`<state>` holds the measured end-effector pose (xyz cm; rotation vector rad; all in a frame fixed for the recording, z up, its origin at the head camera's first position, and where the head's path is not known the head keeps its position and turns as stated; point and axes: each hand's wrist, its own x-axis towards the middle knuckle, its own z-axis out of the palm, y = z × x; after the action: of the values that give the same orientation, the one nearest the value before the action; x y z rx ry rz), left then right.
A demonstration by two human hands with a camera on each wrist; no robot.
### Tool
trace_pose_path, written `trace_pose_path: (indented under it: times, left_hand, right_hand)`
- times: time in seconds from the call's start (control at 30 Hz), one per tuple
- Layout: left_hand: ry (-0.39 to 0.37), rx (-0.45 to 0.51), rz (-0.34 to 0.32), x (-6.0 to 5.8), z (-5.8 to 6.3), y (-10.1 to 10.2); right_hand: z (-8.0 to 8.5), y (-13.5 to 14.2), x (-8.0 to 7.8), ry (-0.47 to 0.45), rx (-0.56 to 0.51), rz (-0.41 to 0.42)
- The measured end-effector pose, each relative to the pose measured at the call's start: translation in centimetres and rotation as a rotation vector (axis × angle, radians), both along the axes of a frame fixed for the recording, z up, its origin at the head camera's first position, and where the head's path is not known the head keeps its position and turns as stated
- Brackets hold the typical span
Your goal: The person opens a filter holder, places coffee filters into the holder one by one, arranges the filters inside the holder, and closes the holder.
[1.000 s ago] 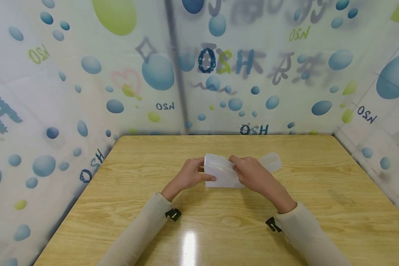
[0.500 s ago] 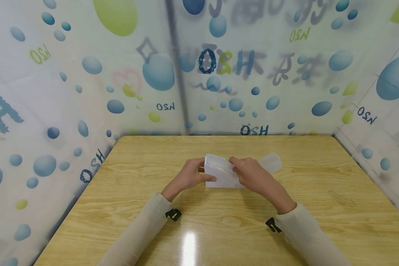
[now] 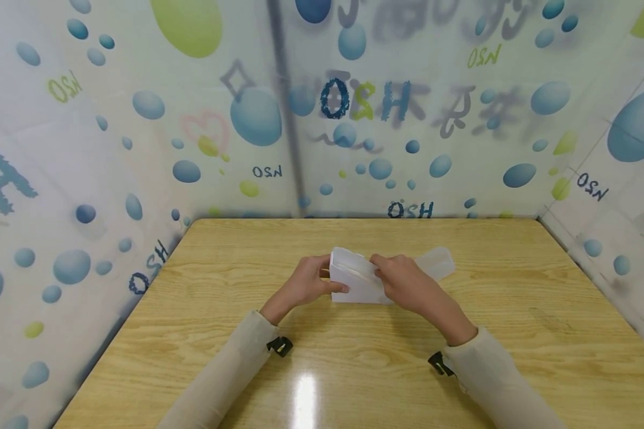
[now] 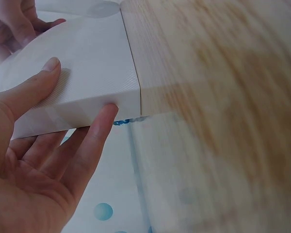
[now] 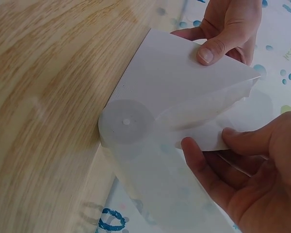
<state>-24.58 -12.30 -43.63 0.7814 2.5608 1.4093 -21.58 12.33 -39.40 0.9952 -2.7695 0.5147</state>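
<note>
A slim white box (image 3: 354, 291) with a translucent swinging lid (image 3: 439, 263) stands on the wooden table, in the middle of the head view. The lid sticks out to the right, away from the box's slanted opening. In the right wrist view it turns on a round pivot (image 5: 127, 121) at one corner of the box. My left hand (image 3: 307, 280) grips the left end, thumb flat on the near face and fingers around the narrow side. My right hand (image 3: 410, 285) pinches the box's upper edge between thumb and fingers, hiding part of the box and lid.
The wooden table (image 3: 236, 262) reaches back to a wall curtain (image 3: 451, 119) printed with blue and green drops. Similar printed sheets hang at left and right. A dark clip (image 3: 280, 345) sits at the left cuff, another dark clip (image 3: 441, 363) at the right.
Almost nothing differs. The right hand and the box shift very slightly; both hands keep their hold, and the lid stays swung out to the right.
</note>
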Motion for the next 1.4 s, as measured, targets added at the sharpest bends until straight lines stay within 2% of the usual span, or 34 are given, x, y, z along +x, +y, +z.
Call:
trace_pose_path:
  times: [0.8, 1.4]
  left_hand:
    - [0.013, -0.015, -0.01, 0.08, 0.14, -0.04]
    - [0.0, -0.002, -0.007, 0.09, 0.1, -0.03]
  right_hand:
    - [-0.03, -0.37, 0.24, -0.049, 0.035, -0.014]
    - [-0.34, -0.36, 0.31, -0.03, 0.067, -0.021]
